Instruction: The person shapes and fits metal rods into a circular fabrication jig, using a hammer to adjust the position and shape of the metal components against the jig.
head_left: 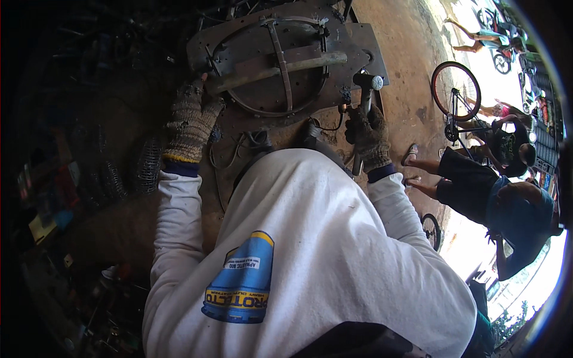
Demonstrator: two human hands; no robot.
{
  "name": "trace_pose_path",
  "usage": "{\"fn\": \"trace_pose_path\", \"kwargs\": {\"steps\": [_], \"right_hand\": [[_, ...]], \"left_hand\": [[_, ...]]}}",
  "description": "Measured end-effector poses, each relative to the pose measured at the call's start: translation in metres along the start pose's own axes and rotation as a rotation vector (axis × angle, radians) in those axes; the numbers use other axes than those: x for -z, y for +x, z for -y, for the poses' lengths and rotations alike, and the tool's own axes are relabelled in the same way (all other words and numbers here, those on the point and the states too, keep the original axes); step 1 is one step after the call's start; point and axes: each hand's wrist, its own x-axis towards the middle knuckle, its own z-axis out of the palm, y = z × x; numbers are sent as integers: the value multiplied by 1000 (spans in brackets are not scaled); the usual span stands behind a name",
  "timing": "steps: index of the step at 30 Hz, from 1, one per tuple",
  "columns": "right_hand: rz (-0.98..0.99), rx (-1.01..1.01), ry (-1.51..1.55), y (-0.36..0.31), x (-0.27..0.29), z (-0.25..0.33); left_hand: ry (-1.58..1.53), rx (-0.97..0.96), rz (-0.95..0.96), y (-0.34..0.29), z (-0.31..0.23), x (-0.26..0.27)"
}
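Observation:
My left hand [192, 122], in a dirty knitted glove, is at the left end of a long, pale metal bar [262, 74]. Its fingertips close at that end, with the thumb lower down; shadow hides part of the grip. The bar lies across a large metal ring [239, 106] on a dark steel worktable [373, 45]. A narrow curved strip [279, 56] spans the ring and crosses the bar. Closed round the handle of a hammer [368, 82], my gloved right hand [368, 138] is at the table's near right side, the hammer head raised beyond the fingers.
Wire coils [148, 166] and dim clutter lie to the left. A cable [216, 164] loops on the ground near my feet. On the right, a person in dark shorts [468, 185] stands near a bicycle [456, 98]; other people are farther off.

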Motion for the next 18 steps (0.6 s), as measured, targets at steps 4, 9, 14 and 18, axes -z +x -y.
{"fn": "trace_pose_path", "kwargs": {"steps": [4, 9, 14, 18], "right_hand": [[65, 0, -4, 14, 15, 8], [172, 20, -76, 50, 26, 29], [292, 131, 54, 86, 2, 59], [383, 202, -145, 110, -11, 60]], "left_hand": [[-121, 173, 92, -14, -12, 14], [-296, 364, 50, -17, -34, 18], [-239, 451, 56, -1, -49, 14], [-193, 425, -4, -4, -53, 16]]}}
